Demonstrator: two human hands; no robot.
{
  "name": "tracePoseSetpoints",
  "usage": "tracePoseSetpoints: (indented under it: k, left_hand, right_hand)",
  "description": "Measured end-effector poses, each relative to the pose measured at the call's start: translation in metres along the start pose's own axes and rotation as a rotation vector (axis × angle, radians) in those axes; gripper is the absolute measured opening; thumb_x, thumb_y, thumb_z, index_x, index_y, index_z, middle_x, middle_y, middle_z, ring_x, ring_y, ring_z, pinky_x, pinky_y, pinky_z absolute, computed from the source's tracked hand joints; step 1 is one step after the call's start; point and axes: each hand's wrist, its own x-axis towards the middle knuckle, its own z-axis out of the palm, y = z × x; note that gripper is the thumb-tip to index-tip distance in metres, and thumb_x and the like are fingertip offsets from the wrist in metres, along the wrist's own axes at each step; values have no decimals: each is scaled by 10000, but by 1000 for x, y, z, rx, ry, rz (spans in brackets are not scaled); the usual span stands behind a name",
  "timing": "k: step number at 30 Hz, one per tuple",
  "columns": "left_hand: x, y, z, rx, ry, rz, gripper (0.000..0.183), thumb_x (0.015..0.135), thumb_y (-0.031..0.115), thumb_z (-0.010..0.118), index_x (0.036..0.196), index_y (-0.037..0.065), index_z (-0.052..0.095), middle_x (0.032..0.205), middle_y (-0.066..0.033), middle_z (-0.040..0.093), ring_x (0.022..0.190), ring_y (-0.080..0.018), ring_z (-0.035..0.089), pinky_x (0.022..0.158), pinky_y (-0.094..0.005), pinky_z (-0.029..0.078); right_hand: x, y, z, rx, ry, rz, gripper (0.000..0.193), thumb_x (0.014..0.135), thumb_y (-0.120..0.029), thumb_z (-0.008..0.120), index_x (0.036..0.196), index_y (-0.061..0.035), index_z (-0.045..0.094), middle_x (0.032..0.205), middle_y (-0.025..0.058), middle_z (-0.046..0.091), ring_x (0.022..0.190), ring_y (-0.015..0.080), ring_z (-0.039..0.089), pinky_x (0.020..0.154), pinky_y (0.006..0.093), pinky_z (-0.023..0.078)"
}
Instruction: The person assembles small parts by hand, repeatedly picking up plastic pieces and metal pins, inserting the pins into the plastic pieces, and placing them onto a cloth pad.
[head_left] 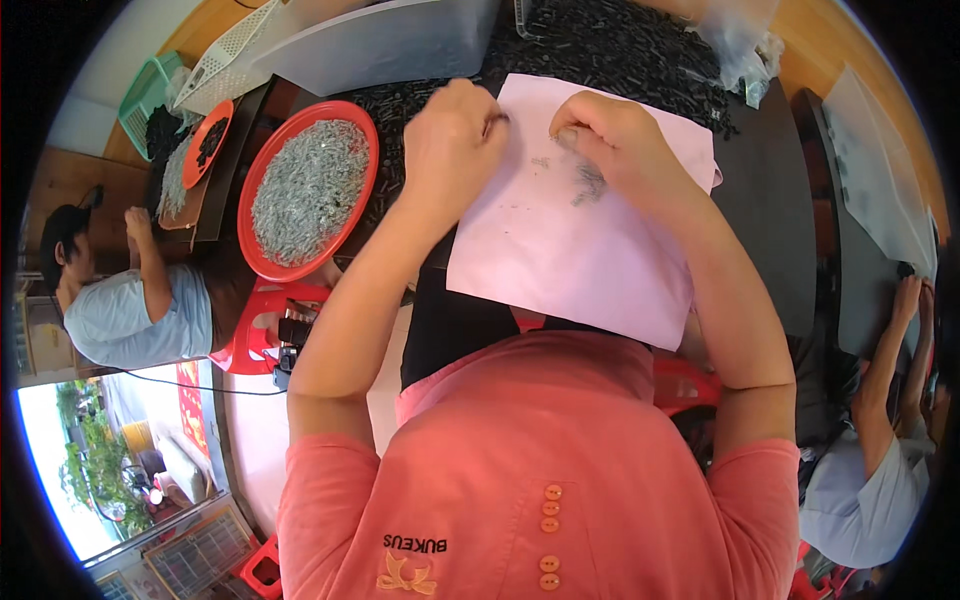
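Note:
My left hand [452, 145] is closed above the left edge of a pink sheet [560, 255]. A bit of something dark shows at its fingertips, too small to name. Over the upper part of the sheet, my right hand [615, 140] has thumb and fingers pinched together; what they hold, if anything, is hidden. Beside that hand, a little heap of small grey pieces [588, 184] lies on the sheet. Left of my left arm stands a red round tray [249, 235] full of small clear, silvery pieces [308, 190].
Many small black parts [600, 45] cover the far table around a large translucent bin [380, 50]. Plastic bags [745, 50] lie at the back right. One person [140, 310] sits at the left near an orange plate [222, 120]; another [870, 480] works at the right.

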Motion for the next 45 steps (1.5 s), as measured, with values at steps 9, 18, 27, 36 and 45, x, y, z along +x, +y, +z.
tracePoseSetpoints:
  k: [9,18,27,36,45]
  left_hand:
    - [-17,24,8,-213,4,-24,123,755,80,708,828,40,618,819,-99,587,769,-300,613,641,-407,501]
    - [-11,30,12,-437,-22,-142,90,828,57,694,860,-12,646,745,-52,616,643,-121,564,585,-266,462]
    - [-10,23,13,-561,-15,-419,137,846,108,682,916,-9,676,781,-35,669,638,-110,567,615,-265,474]
    - [-57,33,-11,-35,-112,136,195,781,83,732,961,34,675,842,-121,582,739,-284,600,657,-350,493]
    - [-48,42,-17,-754,-84,-575,122,810,10,715,910,-6,648,760,-55,664,635,-128,615,577,-270,484]
  right_hand:
    - [2,-3,-2,161,-84,199,64,894,-60,594,887,-9,632,676,-3,533,623,72,452,561,244,366]
    - [2,-4,-4,432,-134,319,114,900,-113,601,841,-21,635,652,-22,519,602,58,444,539,230,354]
    - [3,-7,-2,313,-78,292,127,892,-110,597,814,-9,604,631,-20,487,594,61,425,530,248,339]
    - [2,-7,0,297,-48,184,109,898,-113,596,838,-24,617,630,-30,481,601,55,422,538,244,338]
    - [-3,-22,4,396,-142,181,87,918,-121,598,888,-44,626,683,-38,510,623,52,442,550,228,356]
